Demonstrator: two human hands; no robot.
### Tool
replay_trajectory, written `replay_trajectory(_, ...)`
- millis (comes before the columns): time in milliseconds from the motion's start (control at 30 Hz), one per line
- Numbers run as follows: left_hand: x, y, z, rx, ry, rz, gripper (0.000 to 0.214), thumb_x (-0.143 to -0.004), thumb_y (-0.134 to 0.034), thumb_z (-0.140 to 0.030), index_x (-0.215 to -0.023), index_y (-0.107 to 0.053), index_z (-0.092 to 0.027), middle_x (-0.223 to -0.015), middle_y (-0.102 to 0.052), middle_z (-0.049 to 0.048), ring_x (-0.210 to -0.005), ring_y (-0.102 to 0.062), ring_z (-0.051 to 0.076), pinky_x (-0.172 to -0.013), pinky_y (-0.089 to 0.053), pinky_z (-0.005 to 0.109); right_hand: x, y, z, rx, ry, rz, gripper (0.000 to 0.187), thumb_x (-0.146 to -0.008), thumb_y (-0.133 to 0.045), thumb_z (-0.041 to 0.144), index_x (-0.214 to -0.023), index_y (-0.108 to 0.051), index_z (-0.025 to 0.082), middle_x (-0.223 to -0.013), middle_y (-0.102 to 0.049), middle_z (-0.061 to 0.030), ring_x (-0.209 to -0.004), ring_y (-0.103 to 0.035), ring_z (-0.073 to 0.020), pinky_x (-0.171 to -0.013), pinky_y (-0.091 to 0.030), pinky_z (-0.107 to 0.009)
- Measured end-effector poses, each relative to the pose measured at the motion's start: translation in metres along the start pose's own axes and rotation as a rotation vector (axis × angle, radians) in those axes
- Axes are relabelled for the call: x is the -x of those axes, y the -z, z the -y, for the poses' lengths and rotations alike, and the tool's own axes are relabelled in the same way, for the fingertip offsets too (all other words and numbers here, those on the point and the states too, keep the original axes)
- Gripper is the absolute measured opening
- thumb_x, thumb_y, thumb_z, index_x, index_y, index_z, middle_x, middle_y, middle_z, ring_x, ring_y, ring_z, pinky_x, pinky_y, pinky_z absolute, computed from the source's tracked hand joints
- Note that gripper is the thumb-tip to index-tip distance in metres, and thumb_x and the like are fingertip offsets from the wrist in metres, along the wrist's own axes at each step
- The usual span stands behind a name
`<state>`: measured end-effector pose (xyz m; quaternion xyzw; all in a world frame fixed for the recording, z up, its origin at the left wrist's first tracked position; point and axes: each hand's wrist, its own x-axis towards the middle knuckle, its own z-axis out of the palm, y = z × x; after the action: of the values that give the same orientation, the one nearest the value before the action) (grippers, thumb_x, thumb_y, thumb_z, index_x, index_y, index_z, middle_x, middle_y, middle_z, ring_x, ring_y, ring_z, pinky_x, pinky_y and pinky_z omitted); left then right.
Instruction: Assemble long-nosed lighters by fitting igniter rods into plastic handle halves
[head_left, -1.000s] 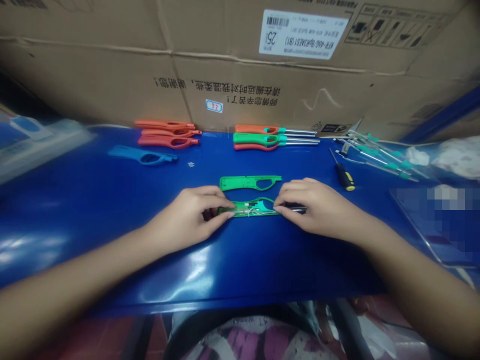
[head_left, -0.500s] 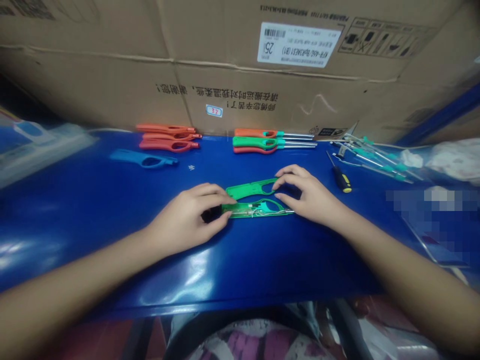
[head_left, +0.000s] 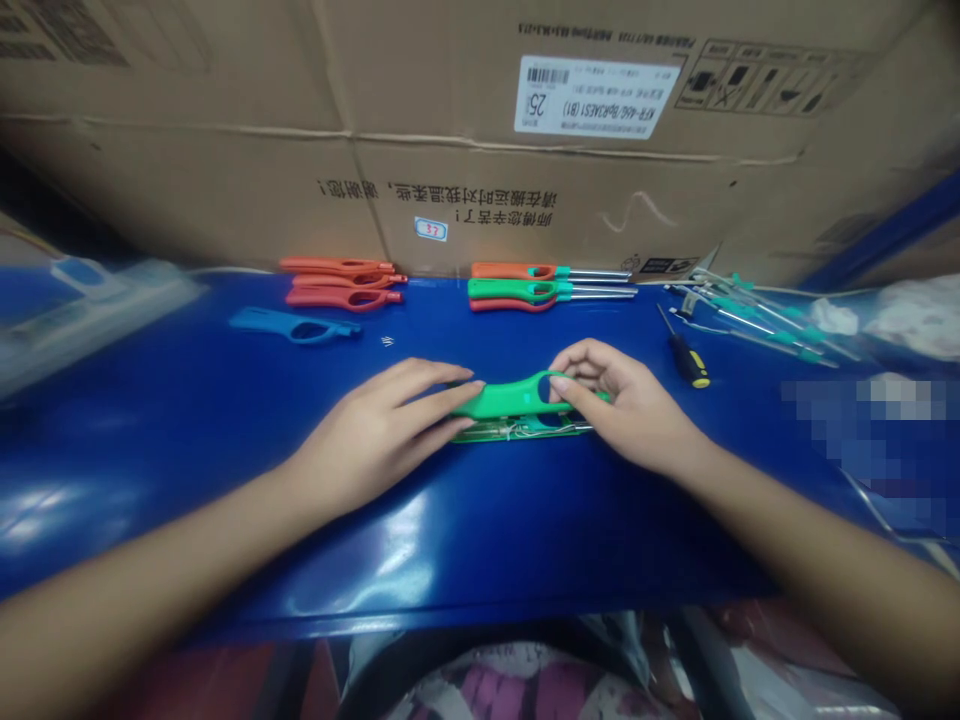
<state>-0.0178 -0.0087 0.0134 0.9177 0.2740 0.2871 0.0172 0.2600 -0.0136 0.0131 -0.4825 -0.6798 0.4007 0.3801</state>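
A green lighter shell half [head_left: 506, 400], outer face up, is held over the other green half [head_left: 491, 436], which lies on the blue table with a metal rod, thin wires and a teal trigger inside. My right hand [head_left: 619, 400] is closed on the upper half's looped end, thumb on the near side of the loop. At the opposite end, my left hand [head_left: 397, 425] grips the upper half with its fingertips, while a lower finger reaches the bottom half. The two halves are still apart along the near edge.
Orange-red shells [head_left: 341, 282] and a blue shell [head_left: 292, 326] lie back left. Assembled long lighters [head_left: 517, 288] lie at the back centre. Tiny screws [head_left: 387, 341], a screwdriver [head_left: 686, 355] and several metal rods with teal parts [head_left: 765, 315] lie around. A cardboard box [head_left: 450, 150] stands behind.
The upper shell half, earlier lying inner face up behind the other, has been picked up, turned over and brought above it. Both hands have closed on it.
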Motion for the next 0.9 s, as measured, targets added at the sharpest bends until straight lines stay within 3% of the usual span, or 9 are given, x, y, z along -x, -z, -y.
replay_trajectory(100, 0.002, 0.000, -0.001, 0.006, -0.006, 0.026, 0.030, -0.096, -0.065, -0.026, -0.125, -0.065, -0.016, -0.122, -0.068, 0.0112, -0.109, -0.065, 0.022, -0.096, -0.056, 0.035, 0.000, -0.001, 0.001, -0.065, -0.020, 0.073, 0.015, -0.093, -0.058, 0.024, -0.107, -0.060, 0.018, -0.085, -0.065, -0.0012, -0.080, -0.064, -0.0138, -0.072, -0.051, -0.027)
replay_trajectory(400, 0.001, 0.001, -0.002, -0.012, -0.004, 0.155, 0.031, -0.098, -0.060, -0.029, -0.126, -0.064, -0.015, -0.116, -0.070, 0.0108, -0.102, -0.068, 0.023, -0.088, -0.058, 0.035, 0.001, 0.005, 0.008, 0.103, -0.020, 0.159, 0.026, -0.097, -0.053, 0.029, -0.114, -0.070, 0.020, -0.101, -0.072, -0.0049, -0.086, -0.066, -0.0174, -0.076, -0.054, -0.031)
replay_trajectory(667, 0.000, -0.001, 0.004, 0.046, 0.032, 0.256, 0.033, -0.099, -0.056, -0.029, -0.128, -0.065, -0.015, -0.117, -0.069, 0.0113, -0.103, -0.068, 0.024, -0.089, -0.058, 0.037, 0.002, 0.008, -0.002, 0.488, 0.307, 0.271, 0.035, -0.090, -0.069, 0.033, -0.121, -0.063, 0.020, -0.104, -0.065, -0.0065, -0.099, -0.059, -0.0216, -0.087, -0.049, -0.036)
replay_trajectory(900, -0.001, -0.001, 0.002, 0.092, 0.051, 0.288, 0.035, -0.099, -0.055, -0.030, -0.129, -0.065, -0.016, -0.117, -0.069, 0.0111, -0.104, -0.066, 0.024, -0.091, -0.057, 0.038, 0.001, 0.010, -0.005, 0.572, 0.350, 0.322, 0.032, -0.090, -0.070, 0.032, -0.120, -0.060, 0.024, -0.118, -0.059, -0.0093, -0.113, -0.052, -0.0257, -0.101, -0.045, -0.044)
